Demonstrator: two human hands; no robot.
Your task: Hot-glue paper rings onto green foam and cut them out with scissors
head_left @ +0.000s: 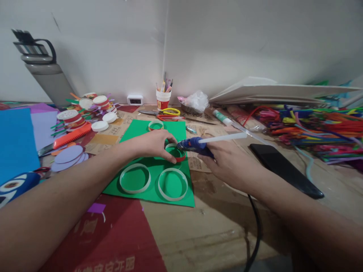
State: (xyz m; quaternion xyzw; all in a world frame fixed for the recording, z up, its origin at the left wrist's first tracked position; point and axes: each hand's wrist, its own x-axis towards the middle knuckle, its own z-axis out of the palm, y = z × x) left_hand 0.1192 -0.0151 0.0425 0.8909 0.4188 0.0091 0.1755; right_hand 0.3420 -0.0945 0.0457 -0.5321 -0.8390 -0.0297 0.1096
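My right hand (224,160) is wrapped round a blue glue gun (191,143) with a white glue stick (224,138) poking out of its back. The gun's tip points at the rim of a red-and-white ring (180,158) on a green sheet (153,201). Thumb and fingers of my left hand (159,145) hold that ring from its left side. Nearer to me, two white rings, a left one (121,182) and a right one (172,198), lie on the sheet. Another small ring (155,127) sits at its far end.
Left: orange cutter (72,136), lilac discs (67,158), paper-cup pieces (70,118), blue sheet (17,139) and grey bottle (52,81). Behind: yellow-handled scissors (170,111) and a pen cup (163,100). Right: black phone (283,168), pipe cleaners (320,130); a black cable (257,230) hangs below my right hand.
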